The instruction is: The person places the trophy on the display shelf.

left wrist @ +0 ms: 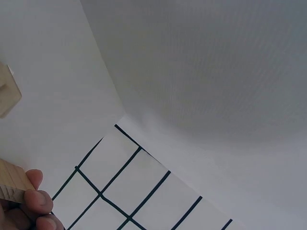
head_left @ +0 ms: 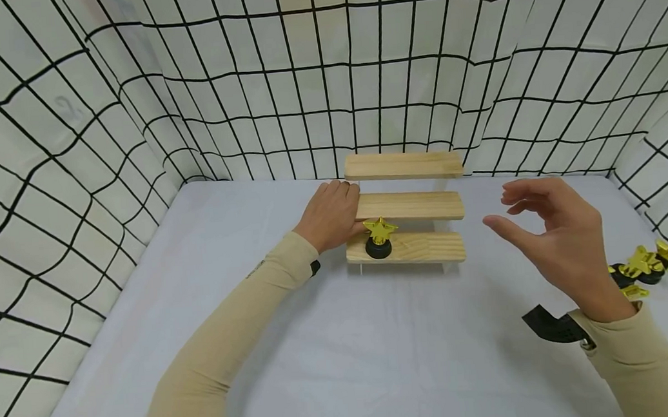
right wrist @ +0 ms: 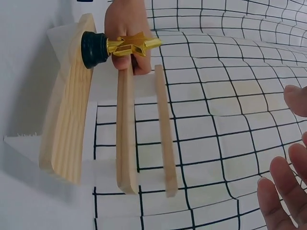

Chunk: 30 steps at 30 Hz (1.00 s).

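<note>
A three-tier wooden shelf stand [head_left: 409,206] stands on the white table. My left hand [head_left: 332,214] grips the left end of its middle board; in the left wrist view the fingers [left wrist: 38,201] curl round that board's end. On the lowest board, near its left end, a gold star trophy [head_left: 379,237] with a black base stands upright; the right wrist view shows the same trophy [right wrist: 127,46]. To the right of the stand my right hand [head_left: 563,238] hovers above the table, fingers loosely bent and thumb apart, holding nothing.
Several more gold star trophies [head_left: 643,264] lie in a group at the right of the table, partly hidden behind my right wrist. White walls with a black grid [head_left: 324,67] enclose the table [head_left: 321,364] at the back and on both sides.
</note>
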Available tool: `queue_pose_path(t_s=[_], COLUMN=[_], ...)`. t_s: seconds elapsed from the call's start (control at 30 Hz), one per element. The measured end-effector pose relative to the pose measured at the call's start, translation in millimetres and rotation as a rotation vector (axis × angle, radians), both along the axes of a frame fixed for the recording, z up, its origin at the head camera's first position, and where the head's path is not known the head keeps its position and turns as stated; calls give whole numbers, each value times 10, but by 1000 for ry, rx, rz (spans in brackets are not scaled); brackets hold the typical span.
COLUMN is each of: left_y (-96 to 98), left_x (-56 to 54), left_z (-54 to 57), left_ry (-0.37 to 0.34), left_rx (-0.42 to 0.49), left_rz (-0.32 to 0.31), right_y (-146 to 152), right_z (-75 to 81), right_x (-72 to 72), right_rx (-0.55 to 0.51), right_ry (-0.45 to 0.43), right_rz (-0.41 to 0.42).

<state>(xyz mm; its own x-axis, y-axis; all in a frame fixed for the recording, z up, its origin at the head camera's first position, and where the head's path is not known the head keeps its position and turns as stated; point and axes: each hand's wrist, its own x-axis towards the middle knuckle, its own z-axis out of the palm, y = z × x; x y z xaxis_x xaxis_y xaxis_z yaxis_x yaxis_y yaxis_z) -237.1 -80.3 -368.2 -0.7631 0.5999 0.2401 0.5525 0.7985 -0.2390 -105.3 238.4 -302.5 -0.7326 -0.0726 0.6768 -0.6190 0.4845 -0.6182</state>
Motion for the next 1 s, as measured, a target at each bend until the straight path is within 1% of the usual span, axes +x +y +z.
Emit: queue_pose_path(t_s=[0.13,0.23,0.5,0.6,0.73,0.8,0.83,0.93,1.0], left_y=[-22,-36,-54,-55,-50,-49,-48,-51,-54], left_x=[20,26,29,26,19,15,14,11,9], left_z=[1,3,16,18,25,28,28,26,23], left_ry=[-9,-10,9,13,7,4,2,1,0], left_rx=[-6,-7,-7,1,12,11,12,10,13], left_rz=[11,17,8,2,6,11,12,16,17], right_y=[119,213,417,488,586,632,652,720,773], right_z=[47,79,184,222,246,251,252,248,234], right_x=[18,28,70,89,100,110,108,107,94], right_rx=[-13,-23,-68,-62,-76,-69,-87,-90,-93], right_ry=[22,25,39,42,9,-22,-29,-21,2], right_rz=[-12,-40,-99,-126,-169,-216,-226,-251,-244])
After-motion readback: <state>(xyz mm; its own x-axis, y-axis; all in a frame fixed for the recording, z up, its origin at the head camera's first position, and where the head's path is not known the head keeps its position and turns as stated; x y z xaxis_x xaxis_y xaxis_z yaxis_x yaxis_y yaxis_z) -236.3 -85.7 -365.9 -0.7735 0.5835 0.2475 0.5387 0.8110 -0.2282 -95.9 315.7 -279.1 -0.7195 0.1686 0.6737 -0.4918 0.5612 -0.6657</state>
